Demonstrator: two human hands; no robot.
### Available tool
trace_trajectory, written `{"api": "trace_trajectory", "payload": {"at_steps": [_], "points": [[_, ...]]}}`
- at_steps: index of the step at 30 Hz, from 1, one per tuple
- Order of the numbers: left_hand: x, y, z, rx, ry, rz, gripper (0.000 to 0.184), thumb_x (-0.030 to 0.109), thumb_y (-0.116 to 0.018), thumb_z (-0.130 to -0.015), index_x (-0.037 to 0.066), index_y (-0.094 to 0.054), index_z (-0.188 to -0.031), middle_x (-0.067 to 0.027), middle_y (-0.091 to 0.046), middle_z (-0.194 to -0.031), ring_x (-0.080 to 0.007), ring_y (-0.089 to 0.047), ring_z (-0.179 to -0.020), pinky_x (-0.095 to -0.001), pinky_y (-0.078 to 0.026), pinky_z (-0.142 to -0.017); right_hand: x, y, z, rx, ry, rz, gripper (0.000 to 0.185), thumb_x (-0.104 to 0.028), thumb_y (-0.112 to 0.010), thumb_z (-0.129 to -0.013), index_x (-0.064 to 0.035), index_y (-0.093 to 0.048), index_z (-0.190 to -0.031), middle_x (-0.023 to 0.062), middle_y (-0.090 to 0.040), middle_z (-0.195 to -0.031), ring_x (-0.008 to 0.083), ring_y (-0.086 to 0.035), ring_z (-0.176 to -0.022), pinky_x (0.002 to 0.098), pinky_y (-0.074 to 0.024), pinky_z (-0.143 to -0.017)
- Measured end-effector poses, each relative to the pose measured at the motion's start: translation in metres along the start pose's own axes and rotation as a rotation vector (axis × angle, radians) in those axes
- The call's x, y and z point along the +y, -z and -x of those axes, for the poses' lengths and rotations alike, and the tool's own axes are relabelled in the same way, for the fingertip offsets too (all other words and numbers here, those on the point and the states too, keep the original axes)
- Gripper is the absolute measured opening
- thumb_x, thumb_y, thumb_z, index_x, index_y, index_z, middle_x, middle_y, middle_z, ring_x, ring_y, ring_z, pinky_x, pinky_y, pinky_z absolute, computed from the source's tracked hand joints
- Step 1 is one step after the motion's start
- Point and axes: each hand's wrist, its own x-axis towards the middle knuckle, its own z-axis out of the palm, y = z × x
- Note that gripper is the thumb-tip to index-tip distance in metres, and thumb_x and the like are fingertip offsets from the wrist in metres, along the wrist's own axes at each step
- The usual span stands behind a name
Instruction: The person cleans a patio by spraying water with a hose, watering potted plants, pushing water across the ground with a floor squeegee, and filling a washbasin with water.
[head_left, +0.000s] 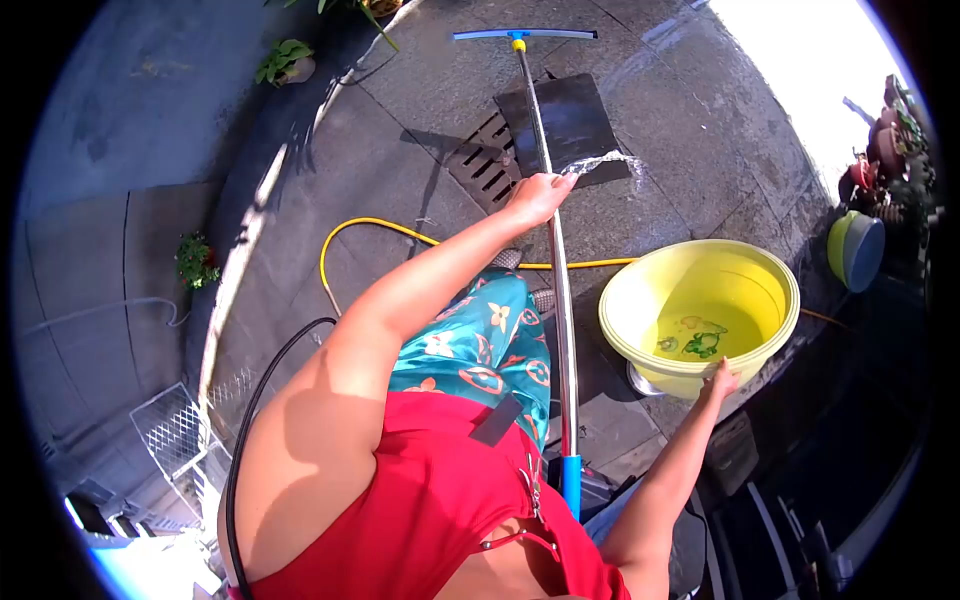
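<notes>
My left hand (538, 198) is closed around the metal pole (562, 330) of a floor squeegee. Its blue blade (525, 35) lies at the far end on the paving, and the blue grip (571, 485) is close to my body. Next to this hand is a clear, shiny streak (605, 160); whether it is water or plastic I cannot tell. My right hand (721, 380) grips the near rim of a large yellow tub (625, 320), fingers partly hidden. A green shape (702, 345) shows at the bottom of the tub.
A dark square plate (575, 120) lies beside a slotted drain grate (485, 160). A yellow hose (370, 221) runs across the paving past my feet. Potted plants (290, 65) line the left wall. A smaller round tub (855, 250) and red pots (885, 150) stand at right.
</notes>
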Motion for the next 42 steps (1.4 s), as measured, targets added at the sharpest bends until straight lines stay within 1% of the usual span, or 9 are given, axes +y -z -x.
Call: {"api": "trace_trajectory", "payload": {"at_steps": [5,12,19,23,24,28,39,40,42], "points": [[-0.045,0.063,0.031,0.147,0.072,0.126,0.06,0.061,-0.039,-0.091,0.006,-0.057,-0.072,-0.0081,-0.058,-0.065,-0.0234,-0.056,-0.064,-0.0387,-0.042,-0.064,0.003,-0.057,0.048,-0.153,-0.178,-0.169,0.043,-0.016,-0.069,-0.08,-0.0168,-0.051,-0.12,0.0087,-0.06,-0.105,0.0274,-0.062,-0.087,0.043,-0.0567,-0.063],[-0.131,0.17,0.107,0.406,0.302,0.286,0.056,0.058,-0.044,-0.09,0.007,-0.059,-0.072,-0.0081,-0.059,-0.064,-0.0241,-0.058,-0.064,-0.0388,-0.043,-0.065,0.01,-0.13,0.149,-0.6,-0.244,-0.176,0.04,-0.025,-0.067,-0.083,-0.0165,-0.05,-0.119,0.0068,-0.056,-0.107,0.0258,-0.059,-0.088,0.0356,-0.0525,-0.066],[-0.253,0.279,0.211,0.627,0.406,0.421,0.055,0.057,-0.046,-0.09,0.005,-0.063,-0.078,-0.0088,-0.058,-0.061,-0.0238,-0.059,-0.061,-0.0389,-0.043,-0.059,-0.021,-0.222,0.301,-0.783,-0.024,0.005,0.049,-0.029,-0.071,-0.078,-0.0156,-0.049,-0.119,0.0095,-0.051,-0.111,0.0257,-0.054,-0.094,0.0377,-0.0503,-0.072],[-0.334,0.323,0.285,0.754,0.475,0.478,0.054,0.057,-0.046,-0.09,0.006,-0.063,-0.083,-0.0097,-0.059,-0.062,-0.0251,-0.062,-0.064,-0.0397,-0.044,-0.061,-0.035,-0.262,0.431,-1.075,0.138,-0.002,0.058,-0.021,-0.067,-0.08,-0.0174,-0.044,-0.133,0.0109,-0.05,-0.125,0.0298,-0.058,-0.099,0.0427,-0.0551,-0.075],[-0.347,0.335,0.309,0.726,0.498,0.534,0.059,0.061,-0.042,-0.088,0.008,-0.067,-0.092,-0.0121,-0.067,-0.077,-0.0313,-0.066,-0.08,-0.0423,-0.05,-0.07,-0.036,-0.279,0.45,-1.084,0.147,0.031,0.06,-0.016,-0.066,-0.081,-0.0173,-0.041,-0.136,0.012,-0.049,-0.127,0.0319,-0.058,-0.102,0.0464,-0.0564,-0.076],[-0.404,0.354,0.39,0.832,0.602,0.602,0.058,0.059,-0.041,-0.089,0.008,-0.066,-0.099,-0.016,-0.068,-0.092,-0.0341,-0.064,-0.089,-0.0439,-0.05,-0.075,-0.025,-0.311,0.552,-1.153,0.364,0.106,0.064,-0.014,-0.065,-0.08,-0.0175,-0.036,-0.137,0.0157,-0.055,-0.117,0.0331,-0.062,-0.093,0.0445,-0.0585,-0.068],[-0.499,0.346,0.565,1.355,0.788,0.857,0.061,0.062,-0.045,-0.088,0.004,-0.062,-0.076,-0.0131,-0.062,-0.067,-0.0301,-0.065,-0.071,-0.0411,-0.046,-0.065,0.002,-0.389,0.775,-1.402,0.491,0.378,0.039,-0.011,-0.066,-0.081,-0.0102,-0.048,-0.115,0.013,-0.059,-0.11,0.0308,-0.063,-0.091,0.0423,-0.0587,-0.07],[-0.5,0.347,0.586,1.35,0.794,0.896,0.06,0.059,-0.042,-0.089,0.004,-0.065,-0.089,-0.0171,-0.066,-0.077,-0.0344,-0.065,-0.081,-0.0429,-0.048,-0.07,0.013,-0.389,0.795,-1.423,0.5,0.398,0.041,-0.011,-0.066,-0.081,-0.0105,-0.047,-0.118,0.013,-0.058,-0.111,0.031,-0.063,-0.092,0.0424,-0.0582,-0.07],[-0.521,0.343,0.619,1.405,0.81,0.911,0.059,0.058,-0.042,-0.09,0.004,-0.065,-0.089,-0.0155,-0.066,-0.073,-0.0337,-0.066,-0.08,-0.0425,-0.049,-0.07,0.035,-0.39,0.834,-1.477,0.531,0.427,0.047,-0.01,-0.066,-0.081,-0.0115,-0.046,-0.124,0.0133,-0.057,-0.114,0.0313,-0.062,-0.095,0.0425,-0.0573,-0.071]]}}
